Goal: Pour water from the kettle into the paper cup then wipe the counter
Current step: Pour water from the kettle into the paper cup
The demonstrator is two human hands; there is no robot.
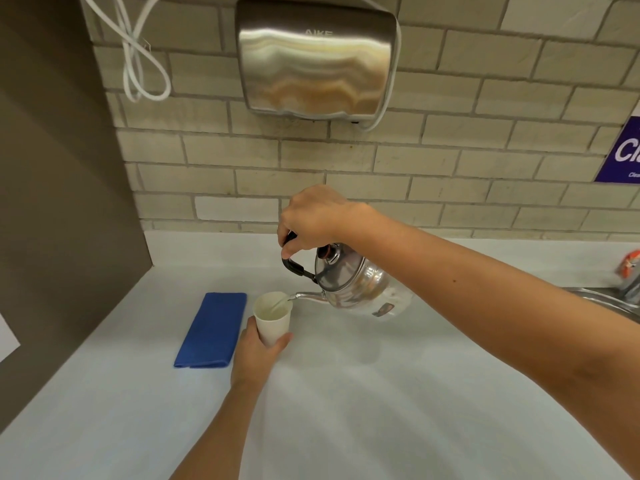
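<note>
A shiny steel kettle (360, 289) hangs tilted over the white counter (381, 393), its spout lowered to the left. My right hand (311, 220) is shut on its black handle. Water runs from the spout into a white paper cup (272, 318), which my left hand (256, 355) grips around its lower part. A folded blue cloth (211, 330) lies flat on the counter just left of the cup.
A steel hand dryer (315, 60) hangs on the brick wall above, with white cables (138, 64) looped to its left. A dark panel (59, 202) bounds the counter's left side. A sink rim and tap (620, 292) show at the right edge, below a purple sign (623, 154).
</note>
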